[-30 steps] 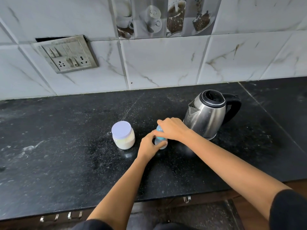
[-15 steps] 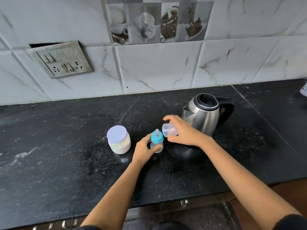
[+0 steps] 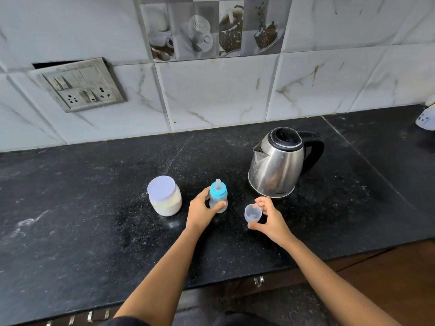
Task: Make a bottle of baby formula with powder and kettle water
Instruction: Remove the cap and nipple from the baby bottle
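Observation:
A small clear baby bottle with a blue collar and a teat stands upright on the black counter. My left hand grips the bottle's body from the left. To its right, my right hand holds the bottle's clear cap, mouth up, low over the counter. A jar of whitish formula powder with a pale lilac lid stands just left of the bottle. A steel kettle with a black lid and handle stands behind my right hand.
A tiled wall rises behind the counter, with a switch and socket plate at the left. A white object shows at the far right edge. The counter's front edge runs below my forearms, with drawer handles under it.
My right hand lifted the clear cap off the bottle and carried it down to the right, near the counter. My left hand has kept hold of the bottle.

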Motion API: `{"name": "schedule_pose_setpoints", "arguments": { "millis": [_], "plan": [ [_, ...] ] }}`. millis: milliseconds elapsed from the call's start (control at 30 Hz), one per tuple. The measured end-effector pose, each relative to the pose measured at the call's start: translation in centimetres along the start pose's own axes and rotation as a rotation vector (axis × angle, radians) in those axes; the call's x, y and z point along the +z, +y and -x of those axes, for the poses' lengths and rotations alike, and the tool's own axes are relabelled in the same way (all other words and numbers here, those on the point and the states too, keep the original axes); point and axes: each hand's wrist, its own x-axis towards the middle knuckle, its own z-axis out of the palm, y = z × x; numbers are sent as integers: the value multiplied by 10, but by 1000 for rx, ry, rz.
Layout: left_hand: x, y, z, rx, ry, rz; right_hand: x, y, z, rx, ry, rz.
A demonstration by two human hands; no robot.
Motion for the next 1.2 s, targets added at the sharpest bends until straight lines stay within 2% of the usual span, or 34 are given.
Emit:
{"name": "schedule_pose_setpoints", "arguments": {
  "millis": [133, 267, 333, 433, 533, 600, 700, 833, 967, 1200],
  "plan": [
    [0, 2, 2, 0, 4, 13, -3, -6, 1, -45, 24, 95],
    [-1, 3, 3, 21, 9, 10, -8, -50, -7, -328, 190, 176],
    [0, 3, 4, 32, 14, 12, -4, -81, -21, -381, 131, 327],
    [-1, 5, 5, 57, 22, 14, 13, -111, -44, -267, -15, 443],
    [-2, 7, 5, 67, 29, -4, 31, -119, -57, -168, -74, 408],
    [-3, 5, 4, 69, 21, -16, 39, -118, -62, -151, -55, 418],
    [-5, 3, 0, 84, -12, -44, 43, -113, -66, -196, -8, 379],
    [-9, 2, -6, 97, -54, -72, 39, -106, -68, -297, -29, 268],
    [-10, 0, -9, 89, -51, -74, 37, -100, -74, -360, -98, 198],
    [-11, -2, -12, 119, -59, -83, 31, -93, -93, -439, -246, 210]
  ]
}}
